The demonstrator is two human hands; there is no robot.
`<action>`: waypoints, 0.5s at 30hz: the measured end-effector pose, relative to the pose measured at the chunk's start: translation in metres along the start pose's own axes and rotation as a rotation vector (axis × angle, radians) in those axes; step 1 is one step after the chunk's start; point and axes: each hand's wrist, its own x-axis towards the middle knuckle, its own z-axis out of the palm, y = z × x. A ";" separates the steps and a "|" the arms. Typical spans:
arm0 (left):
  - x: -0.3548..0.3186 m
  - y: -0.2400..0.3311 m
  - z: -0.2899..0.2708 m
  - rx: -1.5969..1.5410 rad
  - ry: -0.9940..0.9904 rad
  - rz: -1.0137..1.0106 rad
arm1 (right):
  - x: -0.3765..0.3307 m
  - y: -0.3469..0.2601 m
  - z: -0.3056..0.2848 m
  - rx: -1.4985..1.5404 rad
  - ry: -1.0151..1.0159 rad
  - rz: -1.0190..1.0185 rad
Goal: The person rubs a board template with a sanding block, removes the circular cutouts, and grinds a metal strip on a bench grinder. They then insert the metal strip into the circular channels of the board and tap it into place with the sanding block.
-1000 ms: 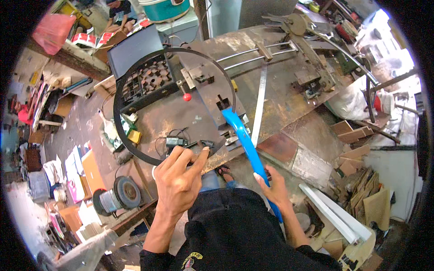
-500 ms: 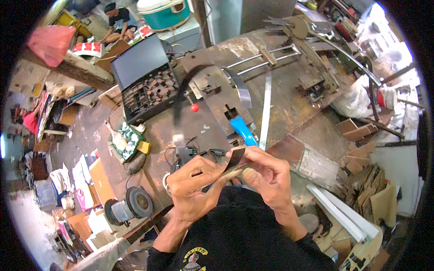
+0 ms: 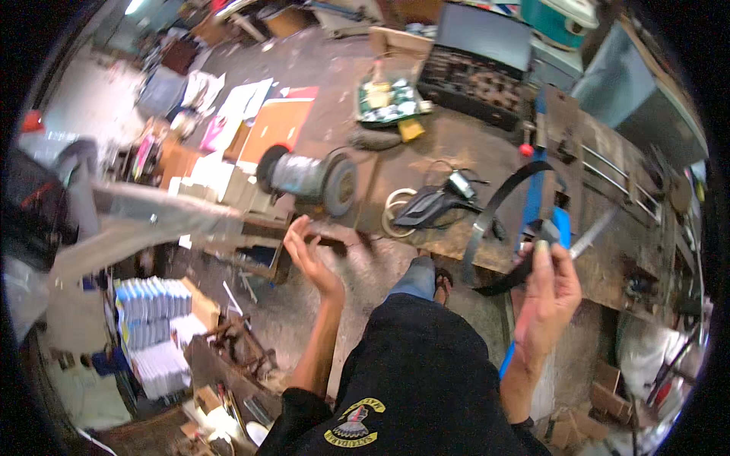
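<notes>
Right hand: While pinched in the right hand [image 3: 549, 292] fingers, the blue strip [image 3: 534, 199] stays raised beside the desk [image 3: 456, 144].
Left hand: left hand [image 3: 308, 251] released, empty, left of the desk.

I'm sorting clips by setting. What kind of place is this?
Most likely a small metalworking or repair workshop. A worn metal workbench holds rails and fixtures, an open socket case sits nearby, and the right hand grips a curved metal band over a cluttered floor.

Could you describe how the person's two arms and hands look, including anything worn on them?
Both forearms are bare, with no gloves, watch or rings that I can make out. The left hand and right hand are uncovered. Black short sleeves begin near the lower edge; the black garment carries a yellow emblem low on the front.
</notes>
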 end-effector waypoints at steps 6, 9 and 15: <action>0.080 -0.138 -0.070 0.045 -0.202 -0.121 | -0.012 0.009 0.009 -0.144 -0.099 -0.017; 0.072 -0.150 -0.060 -0.219 -0.210 -0.296 | -0.025 0.011 0.021 -0.216 -0.075 -0.022; 0.042 -0.163 -0.062 -0.346 -0.344 -0.543 | -0.046 0.028 0.061 -0.306 0.109 -0.014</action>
